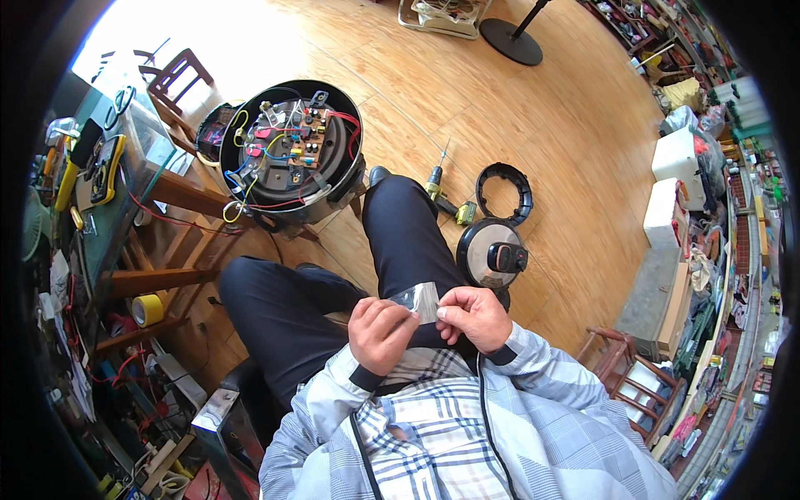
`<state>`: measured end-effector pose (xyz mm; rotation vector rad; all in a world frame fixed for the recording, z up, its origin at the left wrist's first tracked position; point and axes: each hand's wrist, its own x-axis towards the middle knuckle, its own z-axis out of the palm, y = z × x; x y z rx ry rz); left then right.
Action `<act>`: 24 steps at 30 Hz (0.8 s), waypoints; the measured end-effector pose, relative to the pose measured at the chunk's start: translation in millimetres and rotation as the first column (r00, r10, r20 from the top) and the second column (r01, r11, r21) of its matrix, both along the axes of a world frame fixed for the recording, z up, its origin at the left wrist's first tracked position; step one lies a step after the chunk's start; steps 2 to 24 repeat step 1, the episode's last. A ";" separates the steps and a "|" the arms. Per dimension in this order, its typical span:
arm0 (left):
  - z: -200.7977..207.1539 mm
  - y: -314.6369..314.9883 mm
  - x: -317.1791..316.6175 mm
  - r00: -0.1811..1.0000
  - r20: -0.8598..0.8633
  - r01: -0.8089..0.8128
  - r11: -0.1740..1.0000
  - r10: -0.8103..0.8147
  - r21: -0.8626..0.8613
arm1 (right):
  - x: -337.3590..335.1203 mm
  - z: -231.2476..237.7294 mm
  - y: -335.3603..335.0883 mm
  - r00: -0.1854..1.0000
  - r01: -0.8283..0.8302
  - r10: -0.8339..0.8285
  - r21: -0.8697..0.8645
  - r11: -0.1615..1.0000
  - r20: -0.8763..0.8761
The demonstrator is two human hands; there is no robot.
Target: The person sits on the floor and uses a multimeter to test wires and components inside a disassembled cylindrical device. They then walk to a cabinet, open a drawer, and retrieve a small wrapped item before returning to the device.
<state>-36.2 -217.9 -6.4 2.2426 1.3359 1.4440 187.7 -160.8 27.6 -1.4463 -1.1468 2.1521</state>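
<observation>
A small clear plastic bag [426,302] is stretched between my hands above my lap. My left hand [382,333] pinches its left side with curled fingers. At the opposite edge, the thumb and fingers of my right hand [477,318] close on the bag. Whatever the bag contains is too small to make out. Beyond my knees stands a round black appliance housing, its underside open, with a circuit board [310,142] and coloured wires exposed.
On the wooden floor to the right lie a yellow-green power drill [446,196], a black ring [527,193] and a round lid [477,257]. A glass-topped bench at left holds a yellow multimeter [107,169]. Yellow tape [148,310] sits below. Cluttered shelves line the right.
</observation>
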 end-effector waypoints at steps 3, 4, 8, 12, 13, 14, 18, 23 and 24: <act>0.1 0.0 0.1 0.999 -0.024 0.021 1.000 -0.021 -0.015 | 1.8 -0.4 -0.3 1.000 0.004 -0.004 0.010 1.000 -0.028; 0.1 0.0 0.1 0.999 -0.024 0.021 1.000 -0.021 -0.015 | 1.8 -0.4 -0.3 1.000 0.004 -0.004 0.010 1.000 -0.028; 0.1 0.0 0.1 0.999 -0.024 0.021 1.000 -0.021 -0.015 | 1.8 -0.4 -0.3 1.000 0.004 -0.004 0.010 1.000 -0.028; 0.1 0.0 0.1 0.999 -0.024 0.021 1.000 -0.021 -0.015 | 1.8 -0.4 -0.3 1.000 0.004 -0.004 0.010 1.000 -0.028; 0.1 0.0 0.1 0.999 -0.024 0.021 1.000 -0.021 -0.015 | 1.8 -0.4 -0.3 1.000 0.004 -0.004 0.010 1.000 -0.028; 0.1 0.0 0.1 0.999 -0.024 0.021 1.000 -0.021 -0.015 | 1.8 -0.4 -0.3 1.000 0.004 -0.004 0.010 1.000 -0.028; 0.1 0.0 0.1 0.999 -0.024 0.021 1.000 -0.021 -0.015 | 1.8 -0.4 -0.3 1.000 0.004 -0.004 0.010 1.000 -0.028; 0.1 0.0 0.1 0.999 -0.024 0.021 1.000 -0.021 -0.015 | 1.8 -0.4 -0.3 1.000 0.004 -0.004 0.010 1.000 -0.028; 0.1 0.0 0.1 0.999 -0.024 0.021 1.000 -0.021 -0.015 | 1.8 -0.4 -0.3 1.000 0.004 -0.004 0.010 1.000 -0.028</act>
